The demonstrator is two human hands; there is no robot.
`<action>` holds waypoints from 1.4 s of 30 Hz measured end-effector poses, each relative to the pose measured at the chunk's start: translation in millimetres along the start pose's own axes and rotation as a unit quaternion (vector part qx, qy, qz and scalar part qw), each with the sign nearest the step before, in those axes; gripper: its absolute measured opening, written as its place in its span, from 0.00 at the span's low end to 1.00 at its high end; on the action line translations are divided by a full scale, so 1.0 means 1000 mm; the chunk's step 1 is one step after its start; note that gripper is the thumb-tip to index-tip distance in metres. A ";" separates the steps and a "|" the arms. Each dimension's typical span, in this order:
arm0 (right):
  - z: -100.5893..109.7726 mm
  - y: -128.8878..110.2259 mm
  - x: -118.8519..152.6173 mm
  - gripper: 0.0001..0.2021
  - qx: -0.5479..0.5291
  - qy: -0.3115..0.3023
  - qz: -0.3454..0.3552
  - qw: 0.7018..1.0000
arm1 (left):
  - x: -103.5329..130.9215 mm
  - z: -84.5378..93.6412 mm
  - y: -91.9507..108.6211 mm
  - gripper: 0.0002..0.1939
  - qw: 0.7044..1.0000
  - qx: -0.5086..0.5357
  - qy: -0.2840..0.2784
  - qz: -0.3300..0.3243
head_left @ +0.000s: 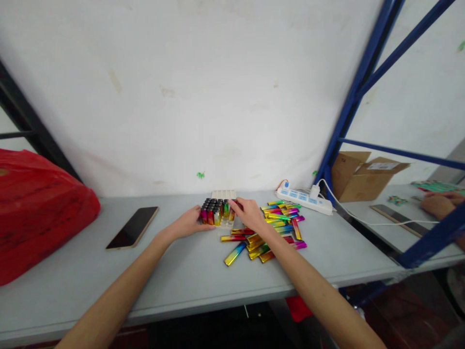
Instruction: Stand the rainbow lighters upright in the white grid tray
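Note:
Several shiny rainbow-coloured lighters [209, 213] with dark tops stand upright in rows in a pale tray [227, 224]. My left hand [191, 222] is closed around the left side of this group, thumb along the front and fingers behind. At the tray's right side, my right hand [249, 213] pinches the top of one upright lighter [231, 213]; its fingertips partly cover it. A pile of loose metallic lighters [257, 245] lies to the right, partly hidden under my right forearm. Behind the tray is a white gridded holder [224, 194].
A phone [132, 228] lies at left, beside a red plastic bag [39, 208]. A white power strip [304, 200] with a cable sits at the back right. Past the blue rack post [354, 92] are a cardboard box [363, 177] and another person's hand [441, 204].

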State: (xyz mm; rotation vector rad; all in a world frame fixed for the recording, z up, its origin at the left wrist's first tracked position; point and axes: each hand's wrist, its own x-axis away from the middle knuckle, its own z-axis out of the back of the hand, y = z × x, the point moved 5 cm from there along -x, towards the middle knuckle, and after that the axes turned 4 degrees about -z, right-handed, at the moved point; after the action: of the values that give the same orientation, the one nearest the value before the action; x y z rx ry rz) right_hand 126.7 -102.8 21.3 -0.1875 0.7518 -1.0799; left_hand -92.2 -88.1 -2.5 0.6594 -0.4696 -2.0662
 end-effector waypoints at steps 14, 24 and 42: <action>-0.030 0.003 -0.010 0.17 0.066 -0.075 0.057 0.993 | 0.001 -0.001 -0.003 0.33 1.000 -0.021 0.004 0.000; -0.030 -0.004 -0.004 0.29 0.204 -0.098 0.010 0.974 | 0.002 0.000 -0.002 0.33 1.000 -0.007 0.003 -0.007; -0.005 0.023 0.011 0.08 -0.069 -0.280 0.047 0.956 | 0.001 0.000 -0.003 0.33 0.999 -0.042 -0.013 0.006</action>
State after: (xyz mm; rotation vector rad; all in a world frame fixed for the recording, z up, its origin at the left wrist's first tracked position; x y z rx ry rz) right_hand 143.5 -99.5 1.5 -0.5457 0.3181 -0.8239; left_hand -94.3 -87.5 -4.4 0.5800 -0.3991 -2.0729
